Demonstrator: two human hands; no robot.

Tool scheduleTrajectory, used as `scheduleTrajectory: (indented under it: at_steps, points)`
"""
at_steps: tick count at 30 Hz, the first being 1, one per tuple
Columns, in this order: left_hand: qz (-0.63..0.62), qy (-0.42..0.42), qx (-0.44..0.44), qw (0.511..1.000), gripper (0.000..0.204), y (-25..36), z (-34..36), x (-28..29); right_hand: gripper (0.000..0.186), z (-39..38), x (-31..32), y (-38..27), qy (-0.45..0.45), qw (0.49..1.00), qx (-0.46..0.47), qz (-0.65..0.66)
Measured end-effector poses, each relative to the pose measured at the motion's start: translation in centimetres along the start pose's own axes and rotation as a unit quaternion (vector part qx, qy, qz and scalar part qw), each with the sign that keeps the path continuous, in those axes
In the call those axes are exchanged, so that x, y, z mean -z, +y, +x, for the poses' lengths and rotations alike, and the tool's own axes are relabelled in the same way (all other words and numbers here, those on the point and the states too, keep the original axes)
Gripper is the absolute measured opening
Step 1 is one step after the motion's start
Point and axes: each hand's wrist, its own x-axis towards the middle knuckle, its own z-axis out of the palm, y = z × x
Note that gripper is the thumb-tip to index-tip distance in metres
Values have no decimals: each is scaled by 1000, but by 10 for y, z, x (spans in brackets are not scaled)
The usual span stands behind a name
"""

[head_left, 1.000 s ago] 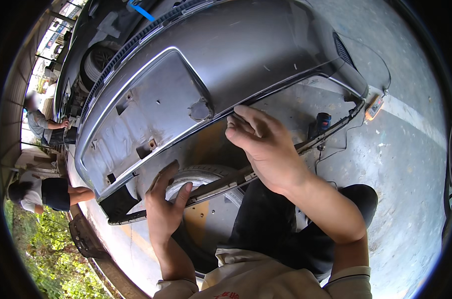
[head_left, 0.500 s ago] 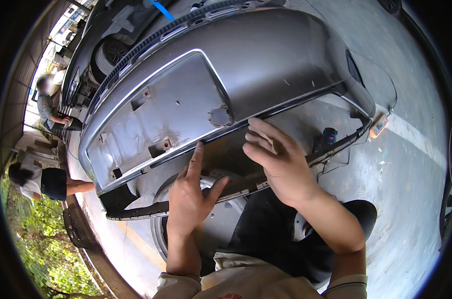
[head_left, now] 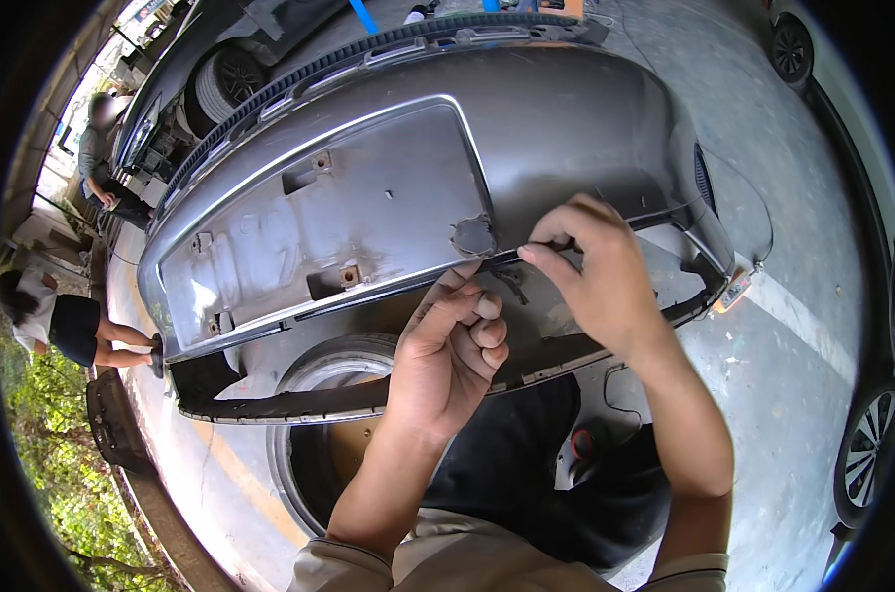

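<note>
A large grey car bumper [head_left: 575, 128] lies across in front of me, with a silver-edged recessed panel [head_left: 388, 212] at its middle. A dark, roughly round patch [head_left: 473, 238] sits in that panel's lower right corner. Just below the patch, my left hand [head_left: 452, 345] is turned partly palm up, its fingers curled and the foremost tips at the bumper's lower edge. To its right, my right hand [head_left: 600, 271] bends down with thumb and forefinger pinched at the same edge. Anything small between the fingertips is hidden.
Under the bumper's open lower frame [head_left: 556, 367] lies a wheel [head_left: 299, 464]. An orange device [head_left: 733, 293] with a cable rests by its right end. Parked cars show at the far left and right, one wheel [head_left: 871, 444] nearby. Two people stand at left.
My left hand has gone from a pointing finger to curled fingers, further right. My right hand has moved right and closed from spread fingers into a pinch. The view has shifted slightly.
</note>
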Motion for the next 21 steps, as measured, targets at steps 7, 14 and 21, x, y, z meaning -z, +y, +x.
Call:
scheduleTrajectory:
  at_steps: [7,14,21]
  points:
    - [73,53,-43,995,8,-15,24,-1,15,25,5,5,-124,990,-49,41]
    - [94,60,-32,993,6,-10,42,6,15,28,-4,13,-92,996,-21,4]
    - [96,35,-35,994,8,-7,48,6,12,31,-5,14,-97,993,-34,-50]
